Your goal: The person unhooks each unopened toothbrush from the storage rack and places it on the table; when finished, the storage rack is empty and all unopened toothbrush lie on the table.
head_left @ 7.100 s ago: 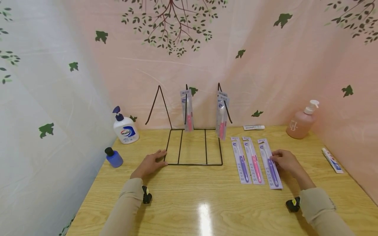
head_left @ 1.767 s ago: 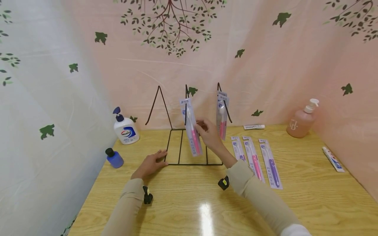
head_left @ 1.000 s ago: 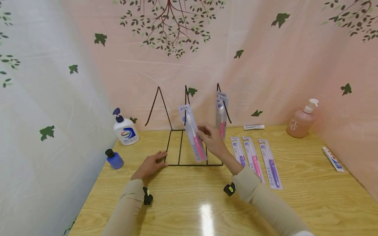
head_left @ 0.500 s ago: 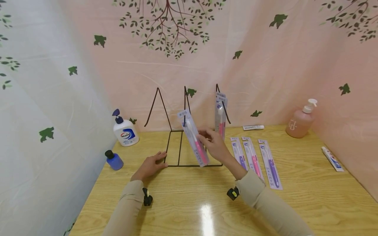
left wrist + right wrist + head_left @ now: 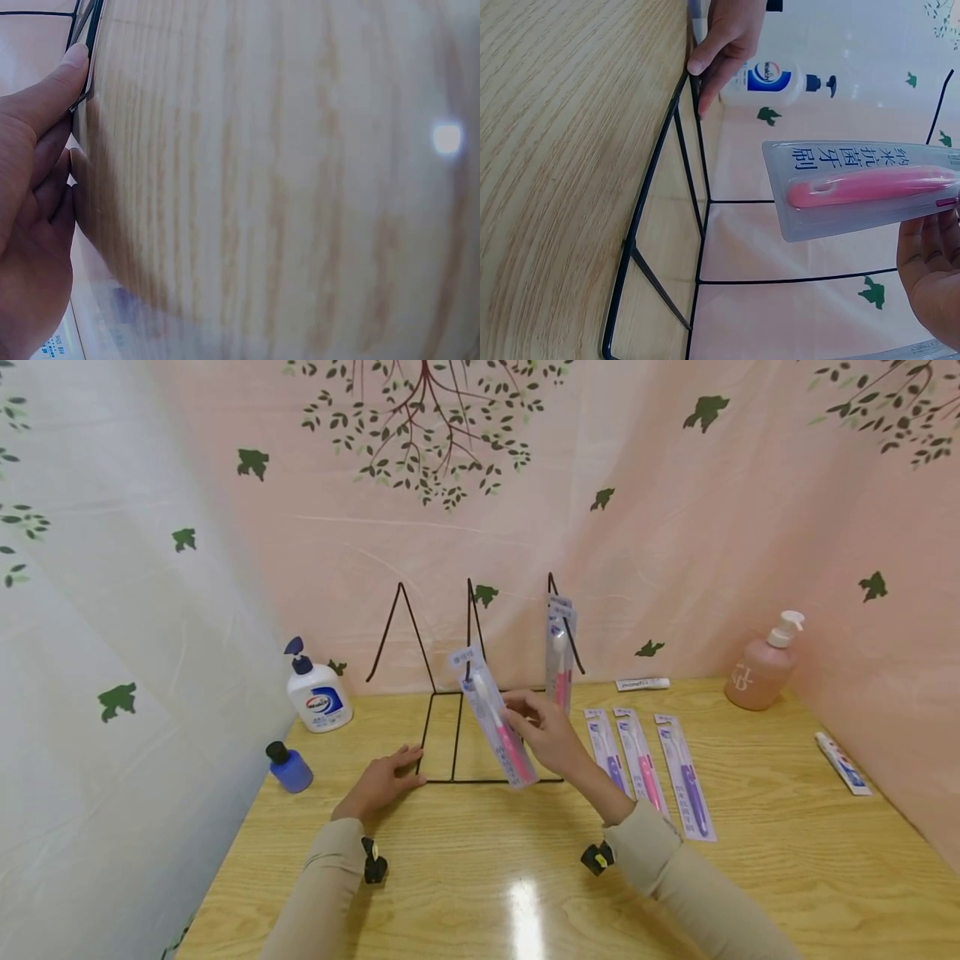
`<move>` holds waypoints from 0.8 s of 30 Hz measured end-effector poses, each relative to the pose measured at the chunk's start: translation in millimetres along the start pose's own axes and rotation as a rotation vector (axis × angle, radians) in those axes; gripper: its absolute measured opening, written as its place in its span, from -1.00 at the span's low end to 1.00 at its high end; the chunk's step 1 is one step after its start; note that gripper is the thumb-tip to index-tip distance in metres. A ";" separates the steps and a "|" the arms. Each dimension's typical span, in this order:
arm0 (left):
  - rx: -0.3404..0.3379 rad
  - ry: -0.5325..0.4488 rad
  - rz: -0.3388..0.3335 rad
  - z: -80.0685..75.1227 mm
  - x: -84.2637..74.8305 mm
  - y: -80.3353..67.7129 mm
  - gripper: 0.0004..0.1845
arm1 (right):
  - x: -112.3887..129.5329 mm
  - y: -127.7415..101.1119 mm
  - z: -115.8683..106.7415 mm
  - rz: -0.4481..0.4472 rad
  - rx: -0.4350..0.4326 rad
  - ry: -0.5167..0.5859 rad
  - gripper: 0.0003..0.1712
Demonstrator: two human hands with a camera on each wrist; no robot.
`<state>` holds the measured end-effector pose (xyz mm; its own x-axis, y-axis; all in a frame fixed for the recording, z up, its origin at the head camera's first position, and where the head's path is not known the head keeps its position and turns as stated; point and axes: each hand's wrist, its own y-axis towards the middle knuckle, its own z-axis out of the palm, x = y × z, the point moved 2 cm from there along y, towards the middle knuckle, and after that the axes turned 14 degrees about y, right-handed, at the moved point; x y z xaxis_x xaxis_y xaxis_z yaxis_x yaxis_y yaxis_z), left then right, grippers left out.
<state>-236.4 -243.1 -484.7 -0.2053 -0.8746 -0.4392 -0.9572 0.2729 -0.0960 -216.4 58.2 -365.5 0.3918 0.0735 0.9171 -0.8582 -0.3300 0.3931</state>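
Observation:
My right hand (image 5: 543, 727) pinches the edge of a packaged pink toothbrush (image 5: 498, 727), its card top at the front tip of the middle hook of a black wire rack (image 5: 495, 782). The package tilts, its lower end swung right and toward me. In the right wrist view the pink handle (image 5: 870, 185) shows through clear plastic. My left hand (image 5: 381, 783) rests at the rack's front left corner, thumb and fingers extended against the wire. Packaged pink toothbrushes (image 5: 561, 652) hang on the right hook. The left hook (image 5: 384, 631) carries nothing.
Two purple toothbrushes (image 5: 693, 789) and one pink lie in packages right of the rack. A white pump bottle (image 5: 320, 697) and blue bottle (image 5: 291, 768) stand left. A pink pump bottle (image 5: 761, 672) and toothpaste tubes (image 5: 843, 764) are on the right.
My right hand has left the rightmost purple toothbrush and taken hold of the pink one on the middle hook. That package has slid forward along the hook and tilted. My left hand stays.

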 end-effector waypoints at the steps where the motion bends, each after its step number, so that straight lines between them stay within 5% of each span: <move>1: 0.000 -0.004 -0.001 -0.1 0.3 0.3 -0.35 | 4.9 -1.5 0.8 0.004 0.002 -0.004 -0.73; 4: -0.004 -0.009 0.008 -0.4 0.6 0.9 -0.35 | 17.8 -6.3 2.9 0.008 0.006 -0.019 -0.72; 11: -0.007 -0.008 0.017 0.1 3.3 3.0 -0.35 | -10.5 -4.9 -3.3 -0.043 0.016 -0.020 -0.70; 24: -0.004 -0.002 0.016 0.7 2.8 1.9 -0.35 | -4.1 -13.4 -3.8 -0.027 0.037 0.001 -0.73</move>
<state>-238.6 -244.8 -486.7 -0.2201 -0.8692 -0.4429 -0.9547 0.2851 -0.0851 -207.7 65.9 -374.2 0.4144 0.0835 0.9063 -0.8345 -0.3626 0.4150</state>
